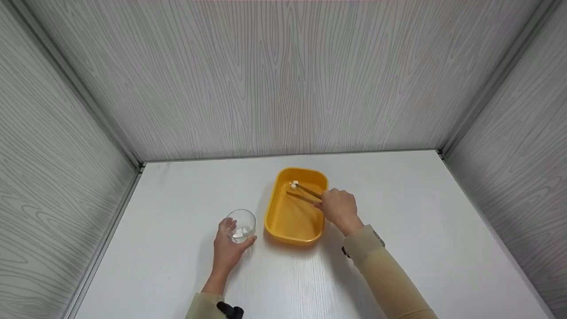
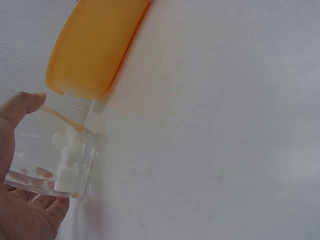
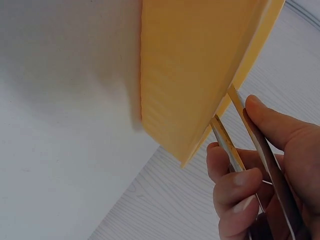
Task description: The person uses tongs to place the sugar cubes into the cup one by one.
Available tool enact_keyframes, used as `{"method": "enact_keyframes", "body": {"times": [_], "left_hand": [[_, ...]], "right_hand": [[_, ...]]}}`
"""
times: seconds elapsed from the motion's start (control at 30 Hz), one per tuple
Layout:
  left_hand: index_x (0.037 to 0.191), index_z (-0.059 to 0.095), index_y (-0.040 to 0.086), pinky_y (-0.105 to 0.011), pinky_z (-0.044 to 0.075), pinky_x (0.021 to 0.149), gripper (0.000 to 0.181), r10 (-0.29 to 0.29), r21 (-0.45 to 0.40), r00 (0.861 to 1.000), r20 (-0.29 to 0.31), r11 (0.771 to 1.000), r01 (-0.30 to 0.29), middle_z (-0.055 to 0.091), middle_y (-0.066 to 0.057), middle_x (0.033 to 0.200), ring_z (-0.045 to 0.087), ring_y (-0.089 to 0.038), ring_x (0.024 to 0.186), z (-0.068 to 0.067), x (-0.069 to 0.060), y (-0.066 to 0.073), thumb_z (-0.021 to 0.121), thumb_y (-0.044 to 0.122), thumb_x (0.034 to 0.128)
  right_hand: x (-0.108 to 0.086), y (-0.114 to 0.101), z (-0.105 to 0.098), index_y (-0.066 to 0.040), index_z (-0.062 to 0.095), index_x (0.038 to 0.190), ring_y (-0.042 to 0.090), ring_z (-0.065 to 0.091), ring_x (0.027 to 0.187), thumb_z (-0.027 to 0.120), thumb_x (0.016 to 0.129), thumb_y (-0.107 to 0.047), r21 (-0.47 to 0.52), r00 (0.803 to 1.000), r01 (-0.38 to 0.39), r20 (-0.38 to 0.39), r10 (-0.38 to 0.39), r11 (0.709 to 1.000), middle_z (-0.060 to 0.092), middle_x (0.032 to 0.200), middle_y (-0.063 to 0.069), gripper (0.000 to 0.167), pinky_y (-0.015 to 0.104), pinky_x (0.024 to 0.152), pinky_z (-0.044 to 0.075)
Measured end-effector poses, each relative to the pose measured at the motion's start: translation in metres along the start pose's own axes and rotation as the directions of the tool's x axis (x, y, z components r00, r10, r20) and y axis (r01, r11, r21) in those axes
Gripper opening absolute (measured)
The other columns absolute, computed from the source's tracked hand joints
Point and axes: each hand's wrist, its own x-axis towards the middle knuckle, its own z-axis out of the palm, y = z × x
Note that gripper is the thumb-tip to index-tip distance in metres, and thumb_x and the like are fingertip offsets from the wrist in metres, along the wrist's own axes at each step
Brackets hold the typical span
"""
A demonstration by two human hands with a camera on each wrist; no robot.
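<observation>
My left hand (image 1: pixel 227 248) grips a clear glass (image 1: pixel 242 223) around its side, left of a yellow plastic tray. Several white cubes (image 2: pixel 69 160) lie at the bottom of that glass. In my right hand (image 1: pixel 340 208) is a pair of metal tongs (image 3: pixel 262 145), held between thumb and fingers with the two arms spread apart. Its tips reach over the right rim into the yellow tray (image 1: pixel 283 237). By one tip, near the tray's far end, sit a few small white cubes (image 1: pixel 294 184). The tray wall hides the tips in the right wrist view.
The white table (image 1: pixel 177 199) extends around the tray and glass. Behind it stands a wood-grain panel (image 1: pixel 283 88), with similar side panels (image 1: pixel 53 155) at left and right.
</observation>
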Motion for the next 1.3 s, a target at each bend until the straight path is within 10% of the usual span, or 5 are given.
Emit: {"method": "enact_keyframes", "body": {"times": [1.3], "left_hand": [[0.142,0.033,-0.007,-0.046,0.039,0.109,0.091,0.013,-0.009,1.0,0.009,1.0,-0.013,0.047,-0.027,0.139,0.047,-0.04,0.13,-0.001,0.0,-0.001,0.087,0.016,0.0721]], "right_hand": [[0.009,-0.007,0.013,-0.003,0.076,0.09,0.019,0.054,0.051,0.071,0.09,-0.034,0.033,1.0,0.015,-0.013,-0.015,0.999,0.061,0.063,0.007,0.032,0.037,0.045,0.05]]}}
